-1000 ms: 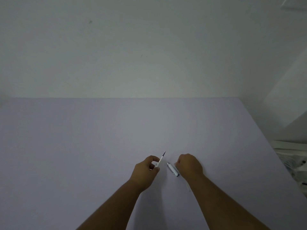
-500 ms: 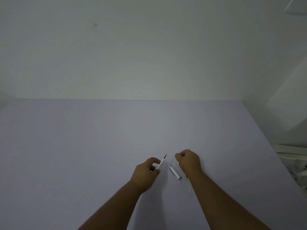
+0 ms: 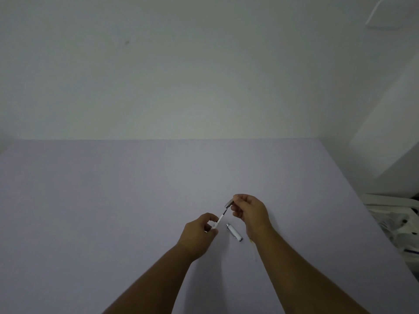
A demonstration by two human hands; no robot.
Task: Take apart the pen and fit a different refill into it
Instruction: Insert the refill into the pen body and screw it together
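My left hand (image 3: 199,230) pinches the white pen body (image 3: 219,220), whose dark tip points up and to the right. My right hand (image 3: 249,211) holds a small silver pen piece (image 3: 228,204) by its fingertips, right at the pen's tip. A silver pen cap (image 3: 234,232) lies on the table between my two wrists. A thin pale refill (image 3: 252,245) lies on the table, mostly hidden under my right forearm.
The lilac table (image 3: 113,211) runs back to a plain pale wall. Its right edge slants down the frame, and beyond it on the right is white clutter (image 3: 390,218).
My right hand lifted off the table with the small silver piece and brought it up to the tip of the pen in my left hand. The cap stayed on the table.
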